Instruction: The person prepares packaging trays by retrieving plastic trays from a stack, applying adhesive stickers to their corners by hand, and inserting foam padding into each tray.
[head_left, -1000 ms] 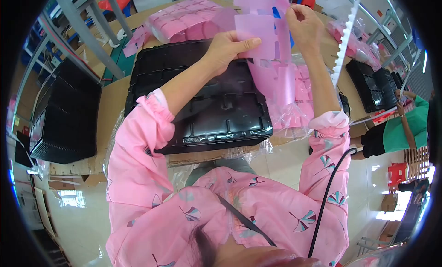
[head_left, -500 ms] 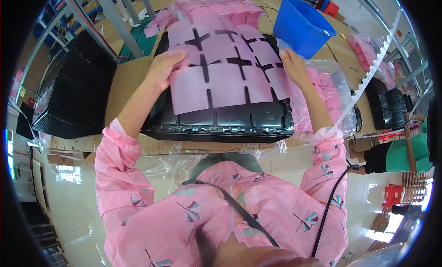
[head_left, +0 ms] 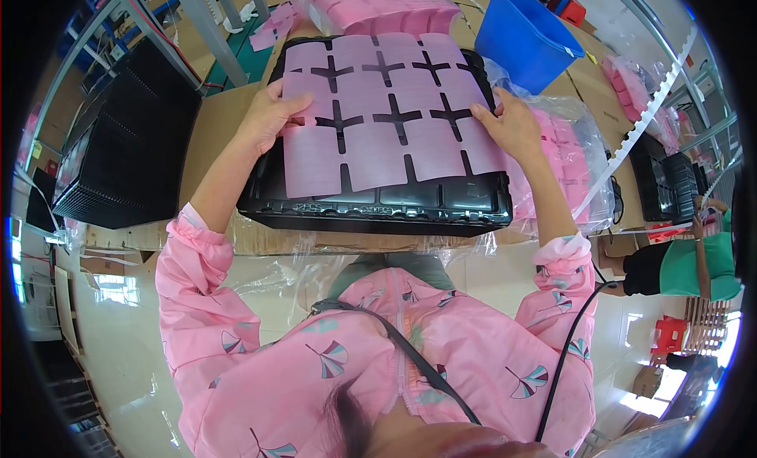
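A pink foam sheet with cross-shaped cutouts lies over a black plastic tray, whose front edge shows below it. At the sheet's left edge, my left hand pinches it between thumb and fingers. My right hand grips the opposite edge, with the thumb on top and the fingers partly hidden. Dark tray surface shows through the cutouts.
A stack of pink sheets lies behind the tray. A blue bin stands at back right, with bagged pink sheets nearer. Stacked black trays rise at left. A person in green is far right.
The foam sheet has come down flatter and squarer over the tray, its far side now spread out. Both hands still hold its side edges; my right hand has moved slightly lower.
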The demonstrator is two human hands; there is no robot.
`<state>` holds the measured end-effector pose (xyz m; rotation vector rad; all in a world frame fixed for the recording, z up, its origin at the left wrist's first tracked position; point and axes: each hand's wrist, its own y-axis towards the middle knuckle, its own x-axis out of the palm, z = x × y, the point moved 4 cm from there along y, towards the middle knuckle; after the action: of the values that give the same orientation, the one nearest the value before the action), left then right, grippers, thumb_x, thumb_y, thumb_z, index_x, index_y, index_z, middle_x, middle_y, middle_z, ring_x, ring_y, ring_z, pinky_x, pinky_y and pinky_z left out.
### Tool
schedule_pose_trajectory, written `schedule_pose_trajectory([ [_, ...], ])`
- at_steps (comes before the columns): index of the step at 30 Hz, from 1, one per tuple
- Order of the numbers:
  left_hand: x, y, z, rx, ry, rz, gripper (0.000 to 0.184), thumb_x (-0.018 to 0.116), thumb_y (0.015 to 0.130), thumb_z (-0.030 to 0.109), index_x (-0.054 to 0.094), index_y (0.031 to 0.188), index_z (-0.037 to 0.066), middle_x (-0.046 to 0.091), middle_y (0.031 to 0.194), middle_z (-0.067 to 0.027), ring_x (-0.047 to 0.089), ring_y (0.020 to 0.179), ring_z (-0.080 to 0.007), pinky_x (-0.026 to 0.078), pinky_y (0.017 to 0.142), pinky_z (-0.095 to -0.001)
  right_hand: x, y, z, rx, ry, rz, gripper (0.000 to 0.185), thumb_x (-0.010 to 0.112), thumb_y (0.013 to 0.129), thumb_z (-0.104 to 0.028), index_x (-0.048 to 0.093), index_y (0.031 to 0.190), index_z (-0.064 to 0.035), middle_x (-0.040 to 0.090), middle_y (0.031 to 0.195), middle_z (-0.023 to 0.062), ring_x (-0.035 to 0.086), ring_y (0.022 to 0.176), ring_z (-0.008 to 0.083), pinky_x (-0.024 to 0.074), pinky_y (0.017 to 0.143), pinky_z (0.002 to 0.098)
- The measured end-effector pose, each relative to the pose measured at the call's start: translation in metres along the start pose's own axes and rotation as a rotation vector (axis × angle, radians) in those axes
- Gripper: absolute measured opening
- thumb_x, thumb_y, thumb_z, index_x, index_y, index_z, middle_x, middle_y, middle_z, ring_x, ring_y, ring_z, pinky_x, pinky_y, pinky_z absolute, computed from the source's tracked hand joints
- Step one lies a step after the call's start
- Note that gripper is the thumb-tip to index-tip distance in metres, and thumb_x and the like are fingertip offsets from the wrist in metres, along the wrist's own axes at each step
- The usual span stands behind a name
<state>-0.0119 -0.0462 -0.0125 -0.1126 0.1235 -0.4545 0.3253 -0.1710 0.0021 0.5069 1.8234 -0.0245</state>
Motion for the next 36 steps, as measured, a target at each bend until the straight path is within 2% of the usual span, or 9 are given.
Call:
schedule_pose_trajectory([
  [3, 0.003, -0.012, 0.002, -0.062, -0.046, 0.081, 0.081, 0.068, 0.079, 0.017, 0.016, 0.138, -0.001, 0.059, 0.105, -0.0134, 0.061, 0.086, -0.0177, 0.050, 0.067, -0.0242, -0.005, -0.016, 0.012, 0.007, 0.113, 0.002, 0.070, 0.060, 0.074, -0.050, 0.048, 0.121, 0.0003, 0.061, 0.082, 0.0153, 0.060, 0.079, 0.0283, 0.0458, 0.067, 0.0381],
  [6, 0.006, -0.029, 0.003, -0.006, -0.153, 0.060, 0.095, 0.068, 0.079, 0.015, -0.003, 0.140, 0.002, 0.054, 0.114, -0.0176, 0.060, 0.091, -0.0212, 0.050, 0.073, -0.0264, -0.008, -0.036, 0.021, 0.027, 0.226, -0.070, 0.070, 0.061, 0.074, -0.048, 0.048, 0.122, 0.0002, 0.060, 0.073, 0.0132, 0.059, 0.070, 0.0254, 0.0445, 0.063, 0.0357],
  [8, 0.008, -0.037, 0.001, 0.045, -0.127, 0.059, 0.091, 0.069, 0.078, 0.013, 0.004, 0.141, 0.001, 0.054, 0.115, -0.0179, 0.060, 0.086, -0.0189, 0.049, 0.075, -0.0268, -0.007, -0.047, 0.024, 0.023, 0.234, -0.131, 0.066, 0.063, 0.074, -0.044, 0.049, 0.122, -0.0006, 0.057, 0.066, 0.0111, 0.057, 0.064, 0.0237, 0.0435, 0.060, 0.0341],
  [12, 0.013, -0.043, -0.006, 0.168, -0.070, 0.048, 0.079, 0.066, 0.078, 0.005, 0.017, 0.139, 0.000, 0.052, 0.116, -0.0166, 0.060, 0.086, -0.0163, 0.047, 0.079, -0.0258, -0.004, -0.056, 0.030, -0.019, 0.435, -0.111, 0.049, 0.065, 0.077, -0.023, 0.051, 0.120, -0.0024, 0.054, 0.063, 0.0056, 0.050, 0.058, 0.0156, 0.0415, 0.057, 0.0287],
  [14, 0.012, -0.044, -0.007, 0.146, -0.026, 0.065, 0.071, 0.065, 0.078, 0.002, 0.026, 0.136, -0.001, 0.052, 0.116, -0.0158, 0.059, 0.087, -0.0154, 0.047, 0.079, -0.0251, -0.004, -0.059, 0.033, -0.014, 0.587, -0.101, 0.043, 0.065, 0.077, -0.013, 0.054, 0.117, -0.0027, 0.052, 0.062, 0.0031, 0.046, 0.057, 0.0110, 0.0398, 0.056, 0.0254],
  [17, 0.008, -0.042, -0.008, 0.122, -0.011, 0.077, 0.064, 0.065, 0.077, 0.001, 0.034, 0.133, -0.003, 0.052, 0.116, -0.0156, 0.058, 0.088, -0.0141, 0.047, 0.078, -0.0244, -0.007, -0.070, 0.024, 0.000, 0.658, -0.107, 0.034, 0.064, 0.078, -0.009, 0.059, 0.110, -0.0018, 0.051, 0.062, -0.0001, 0.043, 0.058, 0.0066, 0.0376, 0.054, 0.0223],
  [20, -0.001, -0.039, -0.007, 0.094, -0.009, 0.069, 0.061, 0.066, 0.077, 0.001, 0.037, 0.130, -0.004, 0.052, 0.116, -0.0159, 0.058, 0.087, -0.0135, 0.047, 0.077, -0.0241, -0.008, -0.077, 0.025, -0.004, 0.659, -0.092, 0.026, 0.065, 0.079, -0.011, 0.063, 0.103, -0.0015, 0.049, 0.061, -0.0017, 0.042, 0.058, 0.0060, 0.0368, 0.053, 0.0216],
  [23, -0.003, -0.040, -0.004, 0.086, -0.017, 0.052, 0.060, 0.066, 0.077, 0.002, 0.038, 0.129, -0.005, 0.052, 0.115, -0.0155, 0.057, 0.087, -0.0135, 0.048, 0.077, -0.0240, -0.013, -0.085, 0.020, 0.085, 0.665, -0.098, 0.022, 0.065, 0.079, -0.012, 0.064, 0.098, -0.0009, 0.047, 0.060, -0.0026, 0.041, 0.057, 0.0054, 0.0359, 0.052, 0.0212],
  [36, -0.005, -0.044, -0.008, 0.067, -0.024, 0.024, 0.059, 0.066, 0.076, 0.001, 0.038, 0.128, -0.006, 0.054, 0.112, -0.0157, 0.057, 0.088, -0.0146, 0.049, 0.077, -0.0250, -0.015, -0.106, 0.008, 0.110, 0.607, -0.110, 0.022, 0.066, 0.077, -0.012, 0.064, 0.095, -0.0001, 0.047, 0.057, -0.0021, 0.040, 0.054, 0.0055, 0.0353, 0.050, 0.0221],
])
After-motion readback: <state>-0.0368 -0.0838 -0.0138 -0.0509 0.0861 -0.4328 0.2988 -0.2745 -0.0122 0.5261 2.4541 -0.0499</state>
